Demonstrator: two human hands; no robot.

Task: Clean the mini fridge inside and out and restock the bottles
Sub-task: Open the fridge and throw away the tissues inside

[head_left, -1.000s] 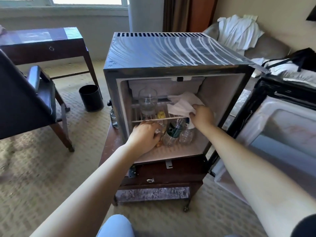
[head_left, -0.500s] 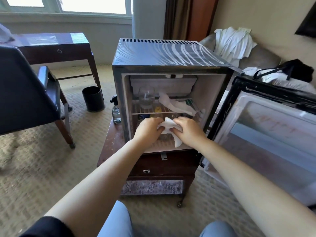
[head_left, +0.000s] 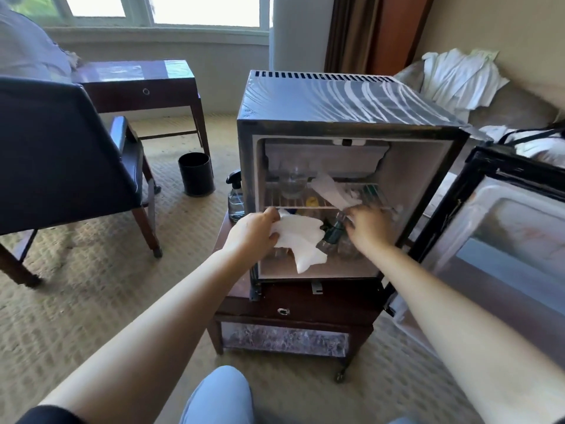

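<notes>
The fingers (head_left: pixel 270 215) of the left hand (head_left: pixel 253 231) are curled round a white cloth (head_left: pixel 301 240), pinching its edge against the thumb. The cloth hangs in front of the lower compartment of the fridge (head_left: pixel 336 99). The fingers (head_left: pixel 354 214) of the right hand (head_left: pixel 368 229) curl down among the bottles (head_left: pixel 333 237) just under the wire shelf (head_left: pixel 275 197); I cannot tell whether they grip one. The bottles are in the lower compartment, right of the cloth, and a dark green one is tilted. On the shelf lie a second white sheet (head_left: pixel 331 191) and, to its left, an upright glass (head_left: pixel 292 182). The door (head_left: pixel 504 228) stands open on the right. The fridge sits on a dark tabletop (head_left: pixel 241 287), with a spray bottle (head_left: pixel 235 197) just beside its left wall. A black bin (head_left: pixel 195 174) and a chair (head_left: pixel 61 154) stand further left on the carpet.
</notes>
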